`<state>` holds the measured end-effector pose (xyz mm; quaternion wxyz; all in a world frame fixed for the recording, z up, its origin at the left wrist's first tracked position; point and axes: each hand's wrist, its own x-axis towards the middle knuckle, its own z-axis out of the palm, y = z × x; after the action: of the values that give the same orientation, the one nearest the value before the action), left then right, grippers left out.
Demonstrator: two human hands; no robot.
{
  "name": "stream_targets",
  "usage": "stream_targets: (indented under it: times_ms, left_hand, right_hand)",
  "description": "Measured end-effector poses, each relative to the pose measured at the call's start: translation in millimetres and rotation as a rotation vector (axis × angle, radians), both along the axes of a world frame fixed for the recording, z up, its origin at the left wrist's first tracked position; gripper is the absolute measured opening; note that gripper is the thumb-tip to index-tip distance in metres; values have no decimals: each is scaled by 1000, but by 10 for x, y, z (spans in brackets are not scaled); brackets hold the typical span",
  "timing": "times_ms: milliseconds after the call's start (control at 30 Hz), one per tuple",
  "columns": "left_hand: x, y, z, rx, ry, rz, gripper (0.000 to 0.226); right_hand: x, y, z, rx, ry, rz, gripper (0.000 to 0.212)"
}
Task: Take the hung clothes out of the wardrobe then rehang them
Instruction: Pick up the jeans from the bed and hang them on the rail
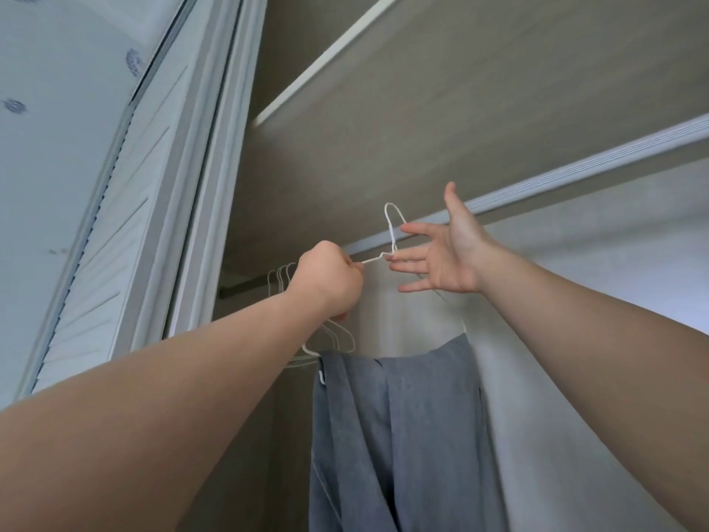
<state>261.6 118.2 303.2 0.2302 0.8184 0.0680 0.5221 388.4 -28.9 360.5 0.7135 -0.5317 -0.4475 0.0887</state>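
Both arms are reaching up into the open wardrobe (pixel 264 435), and the left hand (pixel 330 280) is curling into a tight fist, gripping the left shoulder of a thin white wire hanger (pixel 392 224). The right hand (pixel 447 259) is spreading wide open, palm facing the camera, and its straight fingertips (pixel 395 257) are touching the hanger at the neck, just under the hook, while clamping nothing. That hook is pointing upward in front of the pale grey door track (pixel 556 174), and it is sitting off the dark hanging rail (pixel 245 288). A blue-grey fabric garment (pixel 403 416) is hanging in long folds below the two hands, draping from the lower part of the hanger; just how it is attached is hidden. A bunch of bare white wire hangers (pixel 339 339) is hanging on the rail behind the left wrist. A grey-brown shelf board (pixel 460 90) is running overhead, and a white louvred door (pixel 115 232) is standing at the left.
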Motion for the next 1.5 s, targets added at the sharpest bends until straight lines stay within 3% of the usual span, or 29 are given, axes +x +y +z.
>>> stream_targets:
  times_ms: [367, 500, 600, 700, 767, 933, 1100, 1500]
  left_hand:
    - [391, 23, -48, -6, 90, 37, 31]
    - [440, 130, -155, 118, 94, 108, 30]
    - [400, 194, -148, 202, 146, 169, 28]
    - [361, 233, -166, 300, 197, 247, 24]
    - [323, 234, -182, 382, 208, 327, 18]
    - [220, 189, -160, 504, 283, 528, 21]
    - [231, 200, -131, 558, 365, 668, 21]
    - [226, 318, -167, 588, 501, 748, 27]
  right_hand:
    - [394, 177, -14, -67, 36, -61, 103]
    - [447, 161, -149, -123, -16, -32, 89]
    - [456, 185, -234, -95, -196, -297, 67]
    - [548, 268, -341, -12, -560, -700, 39]
    - [608, 367, -421, -85, -690, -698, 46]
    - [664, 768, -508, -188, -608, -487, 55]
    - [693, 1051, -476, -195, -544, -464, 55]
    - [674, 1381, -438, -226, -461, -467, 54]
